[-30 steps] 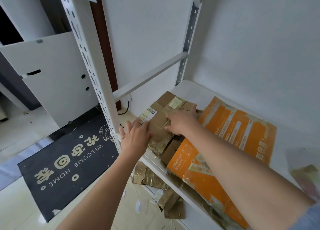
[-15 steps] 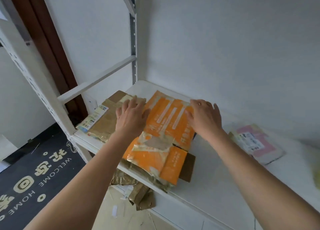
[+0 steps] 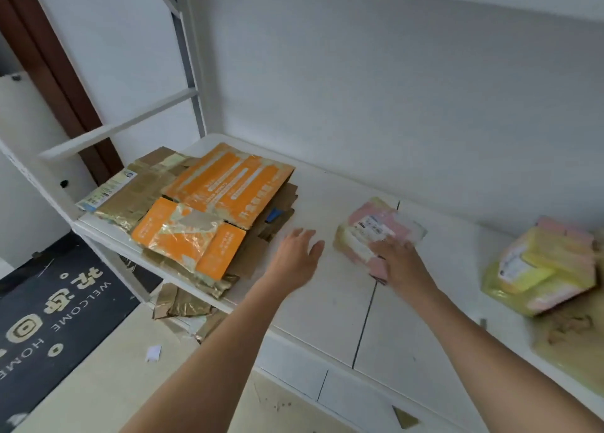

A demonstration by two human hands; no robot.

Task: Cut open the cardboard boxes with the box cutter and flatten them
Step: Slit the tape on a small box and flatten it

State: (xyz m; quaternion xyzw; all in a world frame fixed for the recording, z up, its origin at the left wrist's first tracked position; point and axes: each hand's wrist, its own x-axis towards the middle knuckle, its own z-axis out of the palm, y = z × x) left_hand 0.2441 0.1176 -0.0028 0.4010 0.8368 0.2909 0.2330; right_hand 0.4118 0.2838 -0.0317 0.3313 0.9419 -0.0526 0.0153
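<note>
Head view, nearest first: our two bare forearms reach over the front lip of the white shelf (image 3: 327, 318). Our left hand (image 3: 295, 262) hovers with fingers spread and holding nothing, just right of the flattened boxes (image 3: 209, 210), which lie stacked at the shelf's left end. Our right hand (image 3: 400, 262) rests on the near edge of the pink parcel (image 3: 376, 230); blur keeps us from telling whether its fingers grip or only press. We judge the next box is being fetched, so we should draw it toward the bare middle, where there is room to cut. No box cutter shows. Farther right sits a yellow parcel (image 3: 539, 269); the stack overhangs the front lip, so we keep clear of it.
</note>
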